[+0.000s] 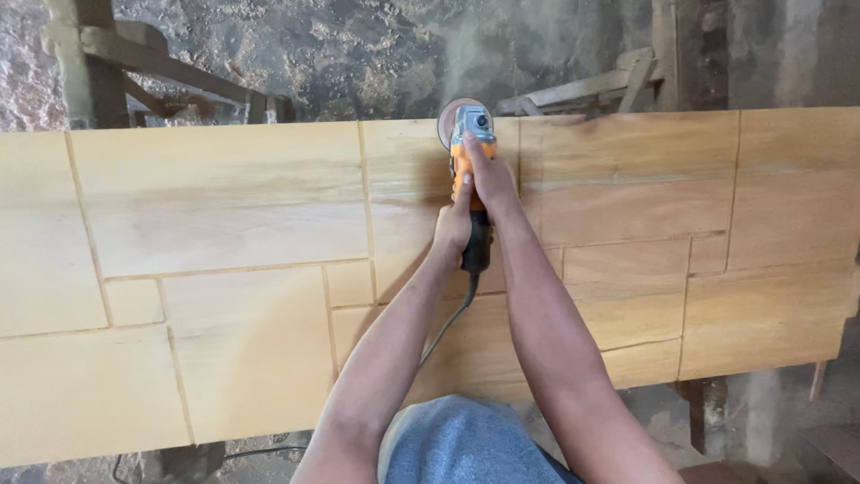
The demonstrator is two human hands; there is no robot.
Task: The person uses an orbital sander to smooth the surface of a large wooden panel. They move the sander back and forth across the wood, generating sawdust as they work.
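Head view: both hands, left and right, clench an orange-and-grey angle grinder at the pale wooden panel's far edge, where tilting could gouge it.

Grinder lying on panel, disc end beyond hands. Right hand gripping ahead of left hand. Cord trailing back between forearms. Timber frames standing behind panel, far side.

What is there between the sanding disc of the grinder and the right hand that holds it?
In the head view, only the grinder's grey metal head lies between the sanding disc and the right hand, which grips the orange body.
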